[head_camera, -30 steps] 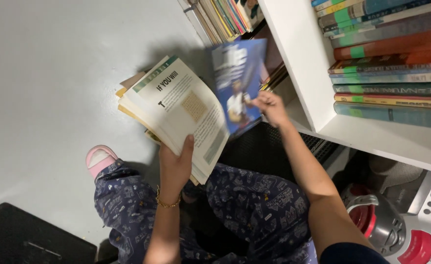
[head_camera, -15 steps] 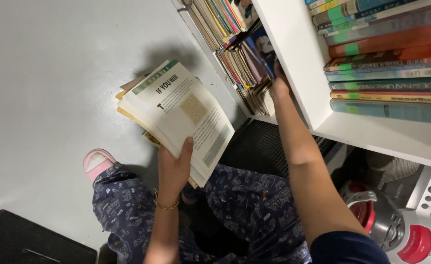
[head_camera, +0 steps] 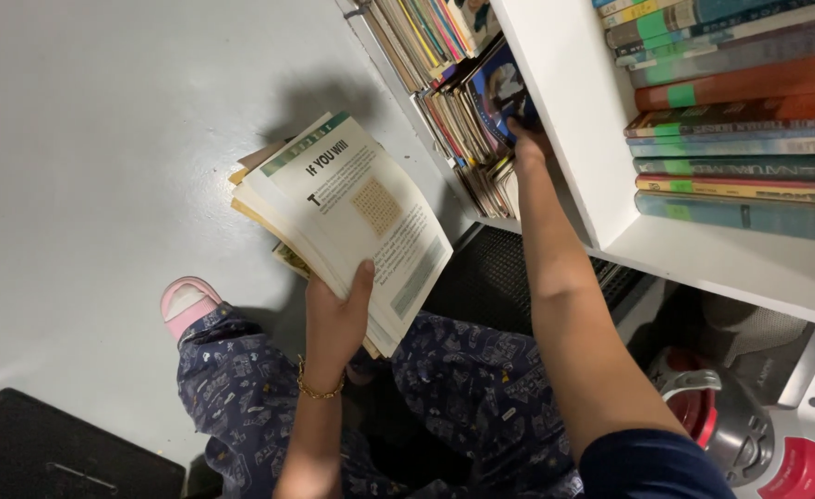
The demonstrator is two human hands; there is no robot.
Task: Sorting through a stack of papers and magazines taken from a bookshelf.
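Head camera looks down at a person crouched by a white bookshelf [head_camera: 569, 120]. Their left hand [head_camera: 333, 319] holds a stack of thin magazines [head_camera: 343, 217] out over the grey floor [head_camera: 102, 139]. Its thumb lies on the top page and the other fingers are tucked under the stack, so the hand is pinching the stack at one corner. The right hand [head_camera: 523, 139] reaches into the low shelf and touches a blue magazine [head_camera: 500, 88] that stands tilted among the other thin books [head_camera: 463, 139] packed there. I cannot tell if those fingers are gripping it or just pushing on it, because the hand is partly hidden by the shelf wall. Up on the right, fat books [head_camera: 740, 120] lie flat in a pile on another shelf. A red and silver machine [head_camera: 758, 434] sits low on the right, and a pink slipper [head_camera: 186, 305] peeks out by the person's knee. I think the stack could slip, since only one corner is held and the pages bend down. The blue magazine could also get bent, because the row looks very full.
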